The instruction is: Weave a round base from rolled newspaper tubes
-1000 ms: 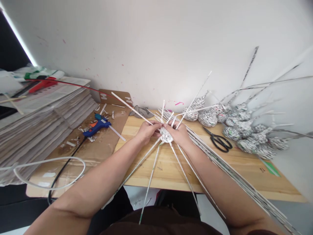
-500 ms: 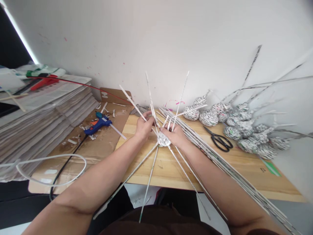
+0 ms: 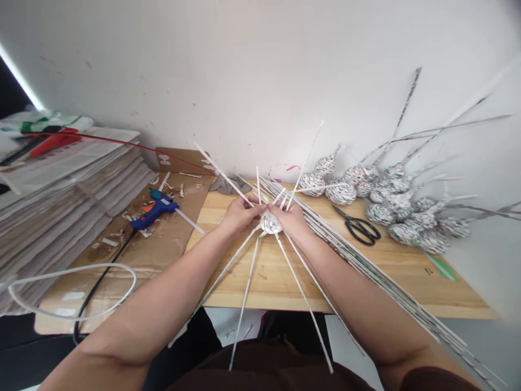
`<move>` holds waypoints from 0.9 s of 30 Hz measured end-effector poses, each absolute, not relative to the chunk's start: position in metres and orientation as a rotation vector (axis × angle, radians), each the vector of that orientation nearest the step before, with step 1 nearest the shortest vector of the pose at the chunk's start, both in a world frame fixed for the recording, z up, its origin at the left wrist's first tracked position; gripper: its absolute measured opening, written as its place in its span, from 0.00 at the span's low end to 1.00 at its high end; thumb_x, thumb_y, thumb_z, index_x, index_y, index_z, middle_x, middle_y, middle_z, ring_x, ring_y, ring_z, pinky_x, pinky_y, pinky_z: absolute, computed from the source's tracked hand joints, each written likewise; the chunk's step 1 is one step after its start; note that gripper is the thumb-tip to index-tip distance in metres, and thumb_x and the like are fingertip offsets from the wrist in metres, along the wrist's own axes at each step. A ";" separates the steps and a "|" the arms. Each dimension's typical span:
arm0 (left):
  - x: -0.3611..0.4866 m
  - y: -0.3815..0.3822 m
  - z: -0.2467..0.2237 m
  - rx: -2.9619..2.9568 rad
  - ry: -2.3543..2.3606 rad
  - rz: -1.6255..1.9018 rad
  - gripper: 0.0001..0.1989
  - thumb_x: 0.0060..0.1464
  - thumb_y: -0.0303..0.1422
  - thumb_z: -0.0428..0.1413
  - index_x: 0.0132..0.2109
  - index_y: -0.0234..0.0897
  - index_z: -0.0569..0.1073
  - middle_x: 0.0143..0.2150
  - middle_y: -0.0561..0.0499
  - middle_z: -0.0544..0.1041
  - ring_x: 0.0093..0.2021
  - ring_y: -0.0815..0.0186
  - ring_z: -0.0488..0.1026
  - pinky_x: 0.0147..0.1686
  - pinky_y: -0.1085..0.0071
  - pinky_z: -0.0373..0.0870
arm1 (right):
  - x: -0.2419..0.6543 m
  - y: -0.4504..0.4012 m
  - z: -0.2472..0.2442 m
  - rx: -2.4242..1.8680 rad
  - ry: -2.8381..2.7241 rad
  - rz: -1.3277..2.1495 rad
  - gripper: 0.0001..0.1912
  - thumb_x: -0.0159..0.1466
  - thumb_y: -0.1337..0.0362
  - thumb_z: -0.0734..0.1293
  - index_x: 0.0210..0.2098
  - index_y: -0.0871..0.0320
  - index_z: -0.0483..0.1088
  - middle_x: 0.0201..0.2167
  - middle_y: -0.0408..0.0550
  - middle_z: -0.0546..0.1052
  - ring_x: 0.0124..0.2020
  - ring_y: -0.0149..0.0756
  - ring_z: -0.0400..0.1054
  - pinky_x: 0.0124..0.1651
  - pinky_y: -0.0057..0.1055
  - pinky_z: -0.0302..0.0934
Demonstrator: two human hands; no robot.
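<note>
A small round weave of paper strips is between my two hands, with several long rolled paper sticks radiating from it. My left hand pinches the upper left edge of the weave and the sticks there. My right hand is closed on its upper right side, its thumb on the weave near my left thumb. Some sticks point up toward the wall; others hang over the table's front edge toward my lap. Fingers beneath the weave are hidden.
A bundle of paper sticks runs diagonally on the wooden table. Black scissors and several woven gourd shapes are at right. At left are a blue glue gun, cardboard and stacked newspapers.
My left hand has come in closer to my right thumb. One upright stick near it has swung down and looks shorter. The whole view has shifted slightly.
</note>
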State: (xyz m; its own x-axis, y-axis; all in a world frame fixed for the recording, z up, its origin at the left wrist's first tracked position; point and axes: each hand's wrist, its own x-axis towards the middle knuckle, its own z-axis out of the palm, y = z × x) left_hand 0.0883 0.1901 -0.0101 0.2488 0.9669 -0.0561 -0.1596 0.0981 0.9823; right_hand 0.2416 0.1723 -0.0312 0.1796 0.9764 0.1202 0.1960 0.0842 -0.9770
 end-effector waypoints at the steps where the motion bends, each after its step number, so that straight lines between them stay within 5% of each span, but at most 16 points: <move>1: 0.088 0.190 -0.010 1.107 0.919 1.009 0.18 0.35 0.35 0.70 0.32 0.31 0.73 0.22 0.52 0.73 0.21 0.73 0.67 0.21 0.77 0.63 | 0.243 0.172 -0.031 -1.370 -1.255 0.860 0.16 0.53 0.50 0.70 0.23 0.57 0.72 0.19 0.44 0.74 0.21 0.33 0.67 0.24 0.29 0.59; 12: 0.089 0.190 -0.008 0.839 0.974 0.940 0.08 0.38 0.20 0.66 0.30 0.26 0.78 0.28 0.46 0.78 0.27 0.68 0.76 0.27 0.77 0.75 | 0.240 0.168 -0.021 -1.424 -1.244 0.761 0.15 0.53 0.52 0.71 0.23 0.58 0.73 0.20 0.45 0.76 0.21 0.34 0.68 0.24 0.28 0.60; 27: 0.092 0.188 -0.008 0.845 0.961 0.954 0.08 0.37 0.20 0.65 0.29 0.27 0.76 0.25 0.49 0.77 0.23 0.70 0.74 0.24 0.79 0.74 | 0.238 0.167 -0.019 -1.410 -1.141 0.861 0.16 0.49 0.52 0.73 0.22 0.59 0.72 0.19 0.46 0.76 0.22 0.34 0.68 0.25 0.29 0.60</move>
